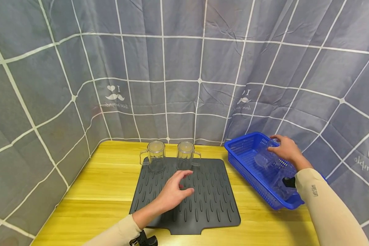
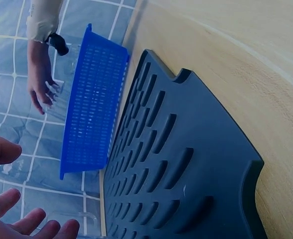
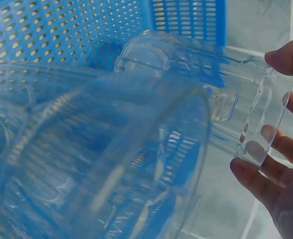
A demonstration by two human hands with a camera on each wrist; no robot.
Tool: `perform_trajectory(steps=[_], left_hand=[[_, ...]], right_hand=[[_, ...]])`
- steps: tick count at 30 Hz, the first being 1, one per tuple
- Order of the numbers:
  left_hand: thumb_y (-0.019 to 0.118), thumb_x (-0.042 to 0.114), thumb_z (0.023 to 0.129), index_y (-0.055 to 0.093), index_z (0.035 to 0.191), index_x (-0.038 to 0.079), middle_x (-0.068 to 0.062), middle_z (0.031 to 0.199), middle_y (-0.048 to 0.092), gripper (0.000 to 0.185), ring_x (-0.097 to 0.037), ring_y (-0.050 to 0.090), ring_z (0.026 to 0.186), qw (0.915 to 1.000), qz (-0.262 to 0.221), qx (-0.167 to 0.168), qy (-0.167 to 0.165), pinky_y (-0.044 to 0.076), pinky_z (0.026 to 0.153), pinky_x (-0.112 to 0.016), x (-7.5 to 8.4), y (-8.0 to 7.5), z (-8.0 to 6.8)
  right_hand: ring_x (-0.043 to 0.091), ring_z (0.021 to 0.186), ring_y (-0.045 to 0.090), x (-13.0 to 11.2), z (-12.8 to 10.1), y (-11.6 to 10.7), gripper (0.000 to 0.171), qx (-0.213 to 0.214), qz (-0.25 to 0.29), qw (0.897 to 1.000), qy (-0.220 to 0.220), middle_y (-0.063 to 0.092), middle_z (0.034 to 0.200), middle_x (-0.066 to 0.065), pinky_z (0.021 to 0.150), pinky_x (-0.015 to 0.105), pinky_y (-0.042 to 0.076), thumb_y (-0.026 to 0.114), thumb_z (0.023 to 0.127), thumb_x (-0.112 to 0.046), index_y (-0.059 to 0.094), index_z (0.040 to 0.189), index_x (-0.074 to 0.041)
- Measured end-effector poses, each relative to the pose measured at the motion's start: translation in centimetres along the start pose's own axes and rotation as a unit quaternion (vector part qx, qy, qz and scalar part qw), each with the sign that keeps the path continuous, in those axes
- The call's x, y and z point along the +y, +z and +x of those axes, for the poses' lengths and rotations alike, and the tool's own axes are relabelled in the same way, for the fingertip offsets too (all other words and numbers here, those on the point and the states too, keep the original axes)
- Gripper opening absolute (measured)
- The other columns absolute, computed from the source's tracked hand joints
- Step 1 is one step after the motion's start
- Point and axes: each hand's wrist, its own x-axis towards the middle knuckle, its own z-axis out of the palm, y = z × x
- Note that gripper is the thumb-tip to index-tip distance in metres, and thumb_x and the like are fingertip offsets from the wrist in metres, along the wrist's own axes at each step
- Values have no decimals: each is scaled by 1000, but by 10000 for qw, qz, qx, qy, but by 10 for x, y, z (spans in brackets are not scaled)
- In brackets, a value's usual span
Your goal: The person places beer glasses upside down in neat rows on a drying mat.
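Observation:
My right hand (image 1: 285, 149) is over the blue basket, its thumb and fingers gripping the base end of a clear glass mug (image 3: 245, 99). That mug lies tilted, with its mouth toward the basket's inside. Close to the right wrist camera, another clear glass (image 3: 101, 164) fills the foreground. My left hand (image 1: 173, 193) hovers over the black drying mat (image 1: 209, 208), fingers spread and slightly bent, holding nothing. Beyond its fingertips, two clear glass mugs (image 1: 156, 159) stand on the mat's far edge, one handle pointing left and the other right.
The blue basket (image 1: 246, 172) stands slantwise right of the mat on a yellow wood-grain table (image 1: 110, 191), with more clear glassware inside. A grey curtain (image 1: 181, 102) with white grid lines hangs behind the table and along both sides.

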Motion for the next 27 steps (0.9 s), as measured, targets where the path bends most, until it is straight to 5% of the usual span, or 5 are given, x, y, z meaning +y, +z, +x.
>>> perform_trajectory(steps=[7, 16, 27], left_hand=[[68, 22, 94, 52, 145, 20, -5, 146, 49, 53, -29, 47, 136, 10000, -52, -37, 18, 48, 99, -55, 0, 0, 0], [69, 27, 94, 52, 144, 20, -4, 145, 50, 53, -29, 48, 135, 10000, 10, -13, 36, 48, 99, -55, 1, 0, -1], [70, 26, 94, 53, 143, 22, -4, 146, 50, 52, -29, 50, 131, 10000, 42, 1, 10, 49, 96, -55, 3, 2, 0]], right_hand=[[57, 121, 49, -11, -7, -7, 60, 79, 145, 9999, -1, 52, 135, 37, 94, 71, 40, 69, 92, -31, 50, 142, -3], [50, 113, 59, -26, -13, -14, 56, 752, 358, 9962, -256, 58, 129, 32, 89, 64, 45, 72, 91, -32, 55, 137, -6], [50, 117, 57, -47, -26, -24, 59, 801, 934, 9923, -152, 55, 134, 30, 91, 62, 48, 72, 93, -34, 53, 141, -6]])
